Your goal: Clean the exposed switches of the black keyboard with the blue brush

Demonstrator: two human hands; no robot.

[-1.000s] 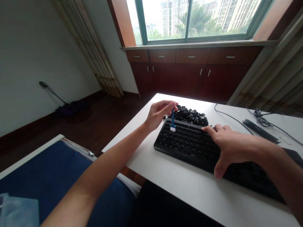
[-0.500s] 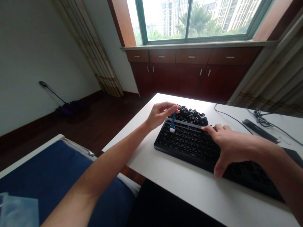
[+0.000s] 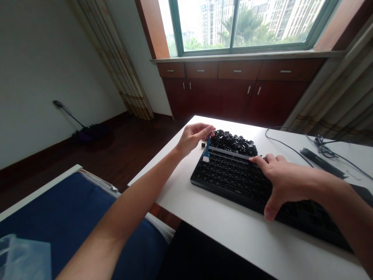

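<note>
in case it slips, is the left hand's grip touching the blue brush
Touching: the head view shows the grip of the left hand pinching the blue brush by its upper end.

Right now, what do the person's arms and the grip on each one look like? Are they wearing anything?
The left arm and right arm look slim and smooth, with no sleeves, watch or bracelet showing. The left grip and right grip are bare hands with slender fingers. No gloves; I can't see any rings.
</note>
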